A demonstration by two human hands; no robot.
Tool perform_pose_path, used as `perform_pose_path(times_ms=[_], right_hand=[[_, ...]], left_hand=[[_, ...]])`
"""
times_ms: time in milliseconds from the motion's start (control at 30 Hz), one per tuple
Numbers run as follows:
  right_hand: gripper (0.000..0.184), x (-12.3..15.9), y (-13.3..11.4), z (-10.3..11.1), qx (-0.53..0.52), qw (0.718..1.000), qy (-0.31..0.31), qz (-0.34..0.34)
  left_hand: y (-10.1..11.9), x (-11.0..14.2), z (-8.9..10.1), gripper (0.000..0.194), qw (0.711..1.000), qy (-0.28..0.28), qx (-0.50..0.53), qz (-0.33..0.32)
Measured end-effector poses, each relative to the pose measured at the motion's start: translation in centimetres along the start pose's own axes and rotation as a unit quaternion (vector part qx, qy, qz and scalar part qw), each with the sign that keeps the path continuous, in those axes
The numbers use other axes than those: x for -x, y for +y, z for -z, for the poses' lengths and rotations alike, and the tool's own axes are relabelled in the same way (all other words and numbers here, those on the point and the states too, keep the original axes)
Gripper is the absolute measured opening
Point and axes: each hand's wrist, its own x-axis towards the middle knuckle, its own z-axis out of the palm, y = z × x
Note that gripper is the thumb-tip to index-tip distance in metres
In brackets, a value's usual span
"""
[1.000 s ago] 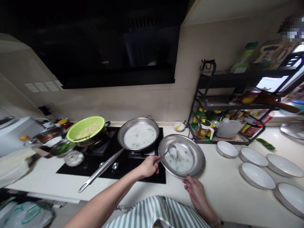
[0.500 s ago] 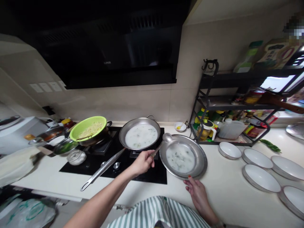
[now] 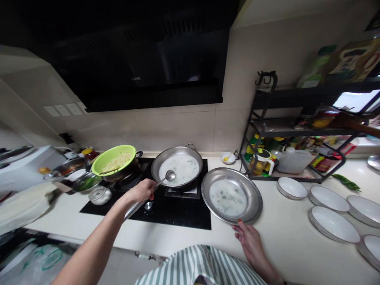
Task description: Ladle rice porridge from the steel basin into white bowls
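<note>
My left hand (image 3: 142,191) is closed round the handle of a ladle (image 3: 170,175), whose bowl hangs over the left part of a steel frying pan (image 3: 157,162). White liquid with green bits (image 3: 181,167) fills the middle of the pan, which stands on the black hob (image 3: 184,213). To the right, a wide steel basin (image 3: 253,198) on the counter holds more of this liquid. My right hand (image 3: 249,241) is at the basin's near rim, thumb tip on the edge and the other fingers curled just below it. The pan's long handle lies partly behind my left hand and forearm.
Several white bowls (image 3: 334,223) stand on the counter at the right. A black rack (image 3: 258,122) with bottles and jars rises behind. On the left are a green colander (image 3: 97,169) of pale shreds and a glass jar (image 3: 99,196). A small dish (image 3: 227,158) sits near the wall.
My left hand has carried the ladle left, from inside the basin across its rim to above the pan. My right hand stays at the basin's near rim. The view has shifted slightly.
</note>
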Motion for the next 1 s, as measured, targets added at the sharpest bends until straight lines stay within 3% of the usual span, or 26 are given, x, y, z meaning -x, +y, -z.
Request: perform_pose_path(times_ms=[100,300,433,567,700,1000], right_hand=[[0.050,0.0,-0.1,0.0,-0.040,0.998,0.004,-0.043],[0.050,0.0,-0.1,0.1,-0.038,0.999,0.002,-0.039],[0.052,0.0,0.0,0.1,-0.043,0.998,0.007,-0.040],[0.052,0.0,0.0,0.0,-0.048,0.998,0.006,-0.044],[0.052,0.0,0.0,0.0,-0.051,0.997,0.010,-0.049],[0.053,-0.1,0.1,0.1,-0.046,0.998,0.008,-0.045]], left_hand=[[-0.4,-0.7,-0.1,0.007,1.000,-0.017,0.017,-0.002],[-0.9,-1.9,-0.6,0.013,0.984,-0.067,0.163,0.022],[-0.6,-2.1,-1.0,0.011,0.935,-0.077,0.341,0.065],[-0.1,-2.0,-1.6,0.011,0.884,-0.080,0.448,0.104],[0.6,-1.7,-1.9,0.013,0.860,-0.085,0.492,0.109],[2.0,-0.9,-2.0,0.011,0.854,-0.100,0.504,0.086]])
